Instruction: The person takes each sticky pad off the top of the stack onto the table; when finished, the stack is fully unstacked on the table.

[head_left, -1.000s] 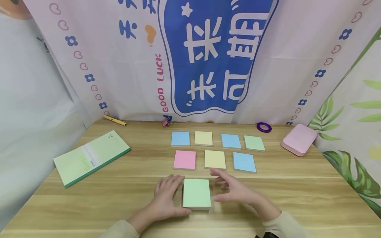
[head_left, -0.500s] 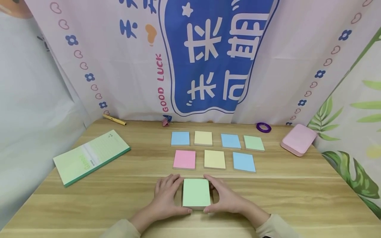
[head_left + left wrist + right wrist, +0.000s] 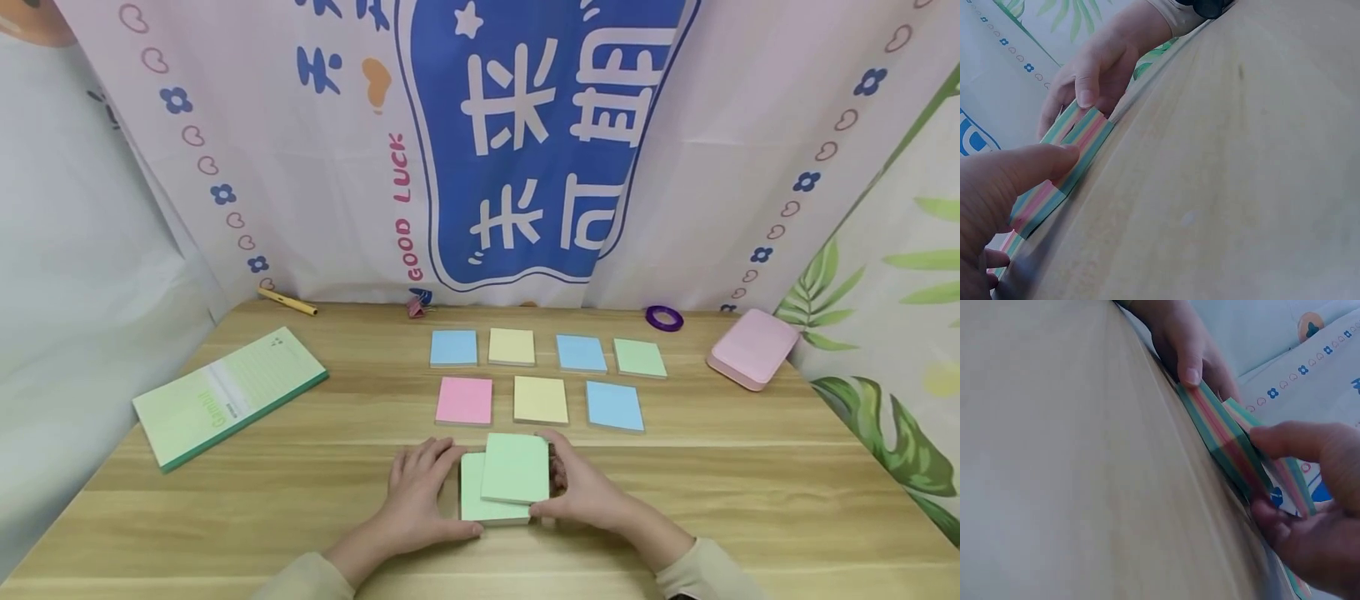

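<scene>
My left hand (image 3: 417, 502) grips the left side of a light green sticky note stack (image 3: 471, 498) on the table, its thumb at the near edge. Striped green, yellow and pink layers show on the stack's side (image 3: 1041, 203) in the left wrist view. With my right hand (image 3: 588, 487) I pinch a thinner green sticky note pad (image 3: 515, 468) by its right side. That pad sits shifted back and right over the stack and overlaps most of it. From the right wrist view, the pad (image 3: 1294, 481) is tilted, with a gap between it and the stack (image 3: 1213, 425).
Beyond my hands lie two rows of sticky note pads, among them a pink pad (image 3: 465, 402), a yellow pad (image 3: 541, 401) and a blue pad (image 3: 614, 406). A green notebook (image 3: 231, 398) is at left, a pink case (image 3: 753, 350) at right, purple tape (image 3: 664, 318) behind.
My right hand came in from the right to the stack's side, then took hold of the top pad and shifted it up, back and right. My left hand stayed on the stack.
</scene>
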Tool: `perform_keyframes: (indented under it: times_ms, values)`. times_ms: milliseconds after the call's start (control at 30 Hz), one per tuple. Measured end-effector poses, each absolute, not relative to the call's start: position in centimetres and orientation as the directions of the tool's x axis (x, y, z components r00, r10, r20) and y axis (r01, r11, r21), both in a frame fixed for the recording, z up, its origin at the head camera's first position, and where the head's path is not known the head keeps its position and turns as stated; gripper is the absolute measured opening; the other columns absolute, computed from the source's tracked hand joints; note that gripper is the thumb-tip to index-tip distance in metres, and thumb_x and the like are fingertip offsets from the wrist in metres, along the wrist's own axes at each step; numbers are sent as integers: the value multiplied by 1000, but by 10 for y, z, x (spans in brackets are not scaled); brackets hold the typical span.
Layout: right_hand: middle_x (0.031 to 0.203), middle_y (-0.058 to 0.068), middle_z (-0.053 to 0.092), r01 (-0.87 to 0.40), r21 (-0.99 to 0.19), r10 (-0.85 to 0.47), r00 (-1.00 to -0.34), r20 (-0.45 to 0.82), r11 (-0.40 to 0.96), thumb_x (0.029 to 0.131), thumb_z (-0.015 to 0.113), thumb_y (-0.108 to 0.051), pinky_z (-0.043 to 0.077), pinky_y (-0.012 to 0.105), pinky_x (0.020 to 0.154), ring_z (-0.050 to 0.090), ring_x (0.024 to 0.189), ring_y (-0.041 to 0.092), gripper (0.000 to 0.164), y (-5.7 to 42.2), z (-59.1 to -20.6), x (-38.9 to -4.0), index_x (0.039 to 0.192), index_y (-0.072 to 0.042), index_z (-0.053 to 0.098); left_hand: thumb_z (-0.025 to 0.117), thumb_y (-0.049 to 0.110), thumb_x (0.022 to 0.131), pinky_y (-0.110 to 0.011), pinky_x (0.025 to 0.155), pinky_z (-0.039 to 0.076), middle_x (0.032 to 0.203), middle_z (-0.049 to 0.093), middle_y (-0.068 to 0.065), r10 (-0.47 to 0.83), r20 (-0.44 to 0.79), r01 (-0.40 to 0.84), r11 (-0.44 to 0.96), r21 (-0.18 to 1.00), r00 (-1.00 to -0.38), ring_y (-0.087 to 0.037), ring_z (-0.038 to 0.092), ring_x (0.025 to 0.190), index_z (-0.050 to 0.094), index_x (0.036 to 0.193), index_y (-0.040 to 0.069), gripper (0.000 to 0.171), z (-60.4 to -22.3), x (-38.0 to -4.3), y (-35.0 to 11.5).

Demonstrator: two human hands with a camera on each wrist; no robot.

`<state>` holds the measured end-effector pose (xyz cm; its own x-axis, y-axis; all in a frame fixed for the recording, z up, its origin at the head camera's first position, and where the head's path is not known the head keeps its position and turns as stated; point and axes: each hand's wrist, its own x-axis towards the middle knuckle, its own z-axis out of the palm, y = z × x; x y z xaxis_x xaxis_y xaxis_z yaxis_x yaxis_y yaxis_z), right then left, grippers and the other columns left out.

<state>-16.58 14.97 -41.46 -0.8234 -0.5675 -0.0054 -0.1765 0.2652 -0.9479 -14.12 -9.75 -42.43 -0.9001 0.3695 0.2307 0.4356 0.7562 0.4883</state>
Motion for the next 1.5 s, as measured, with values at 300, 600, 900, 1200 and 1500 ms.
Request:
perform_keyframes:
  times_ms: [300,600,900,1200,1500]
  values:
    - [109,26,46,-49,-996,-635,-768,88,-78,68,61,13,45,40,75,52,90,35,91,181,-397,-174,135,-7,4,68,59,56,-58,91,4,127,35,-11,368,225,431,759,489,-902,-32,24,119,41,125,14,87,-425,-141,-98]
    - [99,22,47,-186,-973,-607,-761,229,-135,71,54,17,47,32,70,53,83,22,91,241,-374,-196,137,-14,0,69,58,56,-57,92,4,128,35,-11,373,223,434,755,492,-901,-32,23,119,41,125,13,87,-424,-141,-99]
    - [115,14,43,-106,-968,-590,-776,223,-227,76,42,22,44,31,79,51,98,23,86,310,-377,-214,138,-19,-2,69,58,56,-57,92,3,128,35,-11,370,217,429,759,490,-903,-32,23,120,41,126,14,87,-424,-142,-98]
    - [116,10,45,21,-936,-545,-818,186,-350,77,31,25,43,29,80,52,96,21,80,363,-407,-222,136,-26,9,70,57,55,-57,92,3,128,35,-12,369,217,428,757,494,-904,-32,23,120,41,125,13,87,-424,-142,-98]
    - [120,10,33,129,-953,-518,-855,32,-273,80,35,21,44,29,77,54,88,22,83,381,-422,-225,138,-22,-6,68,60,55,-57,92,4,128,35,-11,372,213,428,763,485,-904,-31,23,120,41,125,14,88,-425,-142,-98]
